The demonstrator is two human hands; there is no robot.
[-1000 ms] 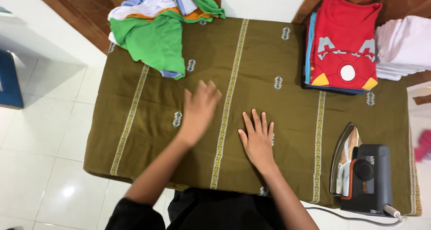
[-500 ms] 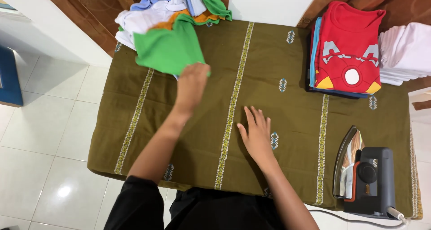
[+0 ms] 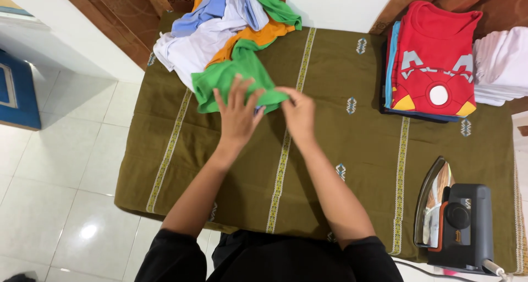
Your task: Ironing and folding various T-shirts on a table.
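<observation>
Both hands are on the green garment (image 3: 231,78), upper centre of the frame, at the near edge of a mixed clothes pile (image 3: 214,23). The left hand (image 3: 237,112) lies palm down on the green cloth, fingers spread and slightly curled into the fabric; whether it actually grips is hard to tell. The right hand (image 3: 300,112) sits just beside it to the right, fingers pressed together and pinching the garment's right corner, thumb and forefinger closed on the edge.

The green garment lies crumpled, partly on the olive-brown cloth (image 3: 330,166) that covers the table and partly tucked under the pile. The pile holds white, light blue and orange pieces, plus another green piece further up, all heaped in the upper left part of the cloth and spilling toward the top edge.

Upper right of the frame: a folded stack topped by a red shirt (image 3: 434,67) with a yellow, grey and white print, blue edges showing under it. Just beside it, at the right edge, a stack of folded white clothes (image 3: 500,67).

Lower right: an iron (image 3: 456,221) standing on its heel, soleplate facing left, well apart from both hands.

White floor tiles (image 3: 60,205) fill the left side, with a blue mat (image 3: 16,95) at the left edge.
</observation>
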